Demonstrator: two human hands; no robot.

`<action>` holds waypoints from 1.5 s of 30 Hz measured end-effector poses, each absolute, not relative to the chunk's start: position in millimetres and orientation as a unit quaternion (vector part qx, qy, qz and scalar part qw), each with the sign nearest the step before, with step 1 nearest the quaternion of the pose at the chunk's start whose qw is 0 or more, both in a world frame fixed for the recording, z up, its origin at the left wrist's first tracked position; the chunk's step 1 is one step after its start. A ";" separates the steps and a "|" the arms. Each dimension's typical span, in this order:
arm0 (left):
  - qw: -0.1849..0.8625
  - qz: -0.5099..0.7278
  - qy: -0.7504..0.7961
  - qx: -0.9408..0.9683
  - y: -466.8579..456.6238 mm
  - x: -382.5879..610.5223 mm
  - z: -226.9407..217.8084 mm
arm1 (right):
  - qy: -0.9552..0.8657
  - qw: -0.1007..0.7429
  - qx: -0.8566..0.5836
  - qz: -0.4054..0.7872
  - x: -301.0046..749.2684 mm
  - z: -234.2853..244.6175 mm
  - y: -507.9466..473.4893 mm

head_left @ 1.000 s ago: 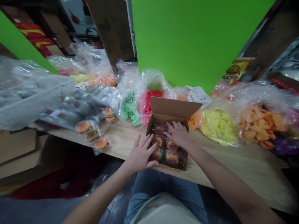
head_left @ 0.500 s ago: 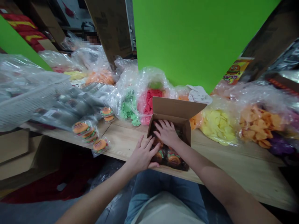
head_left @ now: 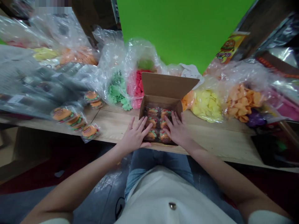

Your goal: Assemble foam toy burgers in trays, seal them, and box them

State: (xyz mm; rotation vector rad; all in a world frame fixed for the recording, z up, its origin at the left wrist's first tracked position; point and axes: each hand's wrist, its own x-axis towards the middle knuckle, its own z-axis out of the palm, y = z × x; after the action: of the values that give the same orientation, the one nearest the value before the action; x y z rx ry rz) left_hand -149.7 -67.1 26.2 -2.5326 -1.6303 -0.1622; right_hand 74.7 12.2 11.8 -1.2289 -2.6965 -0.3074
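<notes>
A brown cardboard box (head_left: 169,84) stands at the table's front edge with its lid raised. Inside it, several clear-wrapped toy burgers (head_left: 153,123) lie in two columns. My left hand (head_left: 135,134) rests over the box's left wall, fingers spread and their tips above the left column. Over the right wall lies my right hand (head_left: 178,129), fingers apart, touching or just above the burgers of the right column. Neither hand grasps anything. Parts of the front burgers are hidden by my fingers.
Several wrapped burgers (head_left: 90,131) lie on the wooden table (head_left: 210,140) to the left. Behind the box are plastic bags of green pieces (head_left: 118,90), red pieces (head_left: 138,84), yellow pieces (head_left: 207,104) and orange pieces (head_left: 244,101). A green panel (head_left: 182,31) rises at the back.
My right hand has drawn back from deep inside the box to its right side, uncovering the burgers. My left hand stays at the left wall. The view has tilted downward.
</notes>
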 end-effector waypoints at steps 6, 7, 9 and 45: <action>0.050 -0.068 -0.534 -0.841 -68.9 -148.4 21.1 | -0.906 0.085 -0.405 -0.093 76.3 9.7 10.4; 0.046 -0.073 -0.536 -0.840 -69.9 -148.4 19.5 | -0.907 0.084 -0.403 -0.090 77.6 11.3 8.5; 0.032 -0.084 -0.533 -0.841 -73.9 -149.5 17.0 | -0.910 0.095 -0.394 -0.087 80.6 16.9 5.0; 0.013 -0.236 -0.797 -0.556 -112.9 -453.1 37.4 | -0.965 0.061 -0.166 0.193 -360.5 53.0 56.7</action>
State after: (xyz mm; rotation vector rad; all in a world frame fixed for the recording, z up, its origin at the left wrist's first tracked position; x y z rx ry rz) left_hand -453.1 -112.9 37.4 -1.7329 -2.4823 -0.7354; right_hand -360.5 56.7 53.0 -0.5034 -2.9188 0.5851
